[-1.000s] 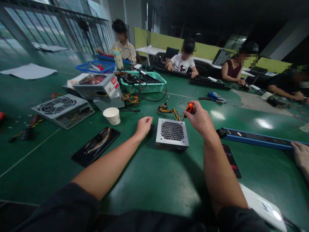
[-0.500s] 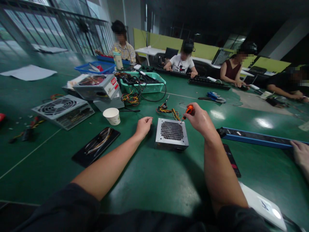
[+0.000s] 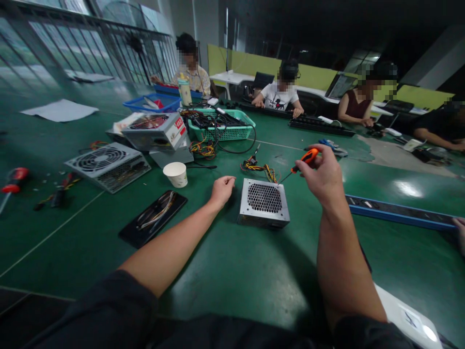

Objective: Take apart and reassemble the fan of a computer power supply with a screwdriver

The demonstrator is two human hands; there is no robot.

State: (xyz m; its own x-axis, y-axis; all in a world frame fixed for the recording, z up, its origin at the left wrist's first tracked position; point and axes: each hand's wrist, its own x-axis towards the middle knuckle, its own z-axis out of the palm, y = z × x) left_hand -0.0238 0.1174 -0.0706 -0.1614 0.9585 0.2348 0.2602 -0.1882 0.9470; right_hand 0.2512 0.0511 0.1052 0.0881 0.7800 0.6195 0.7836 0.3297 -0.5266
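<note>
A small silver power supply box [image 3: 264,203] with a honeycomb grille lies on the green table [image 3: 232,271] in front of me. My left hand [image 3: 222,188] rests beside its left edge, fingers curled loosely with nothing in them. My right hand [image 3: 322,175] is raised to the right of the box and closed on an orange-handled screwdriver [image 3: 304,159]. The screwdriver's thin shaft slants down-left, its tip just above the box's far right corner. A bundle of yellow and black wires [image 3: 258,168] trails behind the box.
A white paper cup [image 3: 176,174], a black tray with wires [image 3: 154,217], two larger power supplies [image 3: 109,166] and a green basket of cables [image 3: 221,126] lie to the left and behind. A blue power strip [image 3: 395,212] runs right. Several people sit along the far side.
My right hand has lifted and moved right with the screwdriver, drawing its tip up off the box corner. My left hand stays beside the box. The view has shifted slightly.
</note>
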